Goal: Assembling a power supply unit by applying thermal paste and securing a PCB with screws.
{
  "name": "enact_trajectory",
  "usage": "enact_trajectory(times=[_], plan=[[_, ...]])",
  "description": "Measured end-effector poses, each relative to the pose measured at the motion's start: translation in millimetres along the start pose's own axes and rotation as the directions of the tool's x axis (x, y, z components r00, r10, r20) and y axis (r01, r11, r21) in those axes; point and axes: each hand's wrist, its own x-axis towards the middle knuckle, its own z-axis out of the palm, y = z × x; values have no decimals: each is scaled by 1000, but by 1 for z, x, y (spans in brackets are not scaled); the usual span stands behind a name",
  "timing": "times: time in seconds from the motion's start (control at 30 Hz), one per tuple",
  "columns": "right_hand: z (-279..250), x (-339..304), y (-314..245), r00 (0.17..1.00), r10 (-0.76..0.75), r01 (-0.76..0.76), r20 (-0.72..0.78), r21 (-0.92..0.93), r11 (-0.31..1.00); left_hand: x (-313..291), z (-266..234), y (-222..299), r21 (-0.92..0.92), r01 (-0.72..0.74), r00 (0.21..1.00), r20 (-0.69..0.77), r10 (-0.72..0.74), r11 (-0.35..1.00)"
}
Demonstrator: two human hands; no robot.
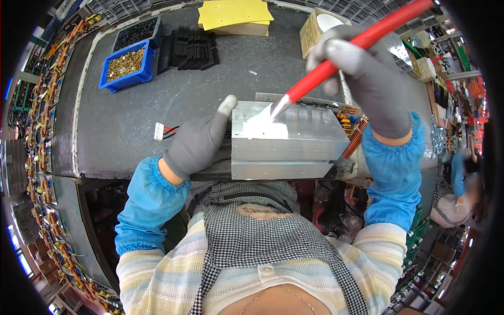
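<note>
A silver aluminium heat sink (310,131) lies at the table's near edge in front of me. White paste (257,127) covers part of the left side of its upper face. My right hand (367,79), in a grey glove, is closed round a long red-handled brush (320,76), slightly blurred; its tip meets the paste. My left hand (197,143), also gloved, grips the heat sink's left end, thumb pointing up along the edge and other fingers mostly hidden. Beside it, a white connector (158,132) ends red and black wires. Copper-coloured coils (356,137) show at the heat sink's right end.
On the dark table (205,86), a blue bin (149,72) of brass-coloured parts stands back left, near a bin of black pieces (137,35). Stacked black plates (191,50), yellow sheets (235,14) and a cream container (310,34) line the back. Another person (454,202) is far right.
</note>
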Motion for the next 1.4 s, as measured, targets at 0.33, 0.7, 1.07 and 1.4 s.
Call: enact_trajectory(times=[0.33, 0.7, 1.07, 1.4], plan=[[-91, 16, 8, 863, -279, 273, -422, -76, 959, -5, 4, -7, 40, -36, 998, -51, 38, 999], [-151, 72, 107, 978, -197, 171, 67, -801, 574, -1, 7, -10, 84, -105, 988, -108, 114, 991], [-123, 47, 106, 876, -407, 278, 259, -960, -12, -1, 7, -8, 24, -96, 989, -113, 99, 995], [-113, -23, 25, 817, -330, 145, -474, -385, 911, -2, 7, -6, 8, -110, 986, -129, 110, 994]])
